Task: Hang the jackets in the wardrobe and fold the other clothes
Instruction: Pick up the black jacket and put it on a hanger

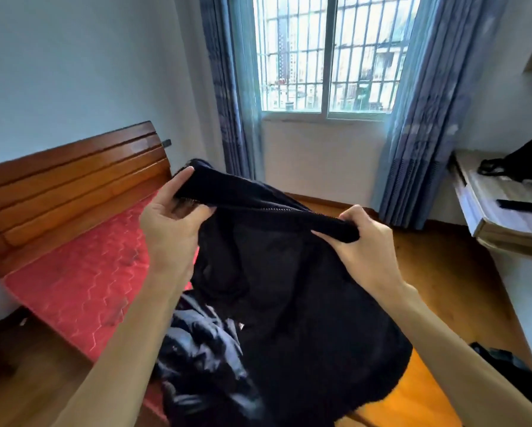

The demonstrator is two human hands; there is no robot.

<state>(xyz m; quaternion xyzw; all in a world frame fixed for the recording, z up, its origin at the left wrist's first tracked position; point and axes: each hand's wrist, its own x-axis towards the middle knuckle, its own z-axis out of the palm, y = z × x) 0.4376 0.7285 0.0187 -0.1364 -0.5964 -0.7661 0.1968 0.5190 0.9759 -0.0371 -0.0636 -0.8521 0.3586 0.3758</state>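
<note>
A black fleece jacket (289, 288) with a zipper along its top edge hangs in the air in front of me, above the bed's corner. My left hand (169, 220) pinches its upper edge at the left, fingers closed on the fabric. My right hand (363, 238) grips the same edge at the right. The rest of the jacket droops down between my forearms. Under it, on the red mattress (83, 282), lies a heap of dark shiny clothes (197, 359), partly hidden by the jacket.
A wooden headboard (73, 180) stands at the left. Behind are a barred window (329, 53) and blue curtains (418, 134). At the right a light desk (498, 211) carries a black bag (529, 161) and a dark remote (520, 206). Dark cloth (504, 362) lies on the wooden floor.
</note>
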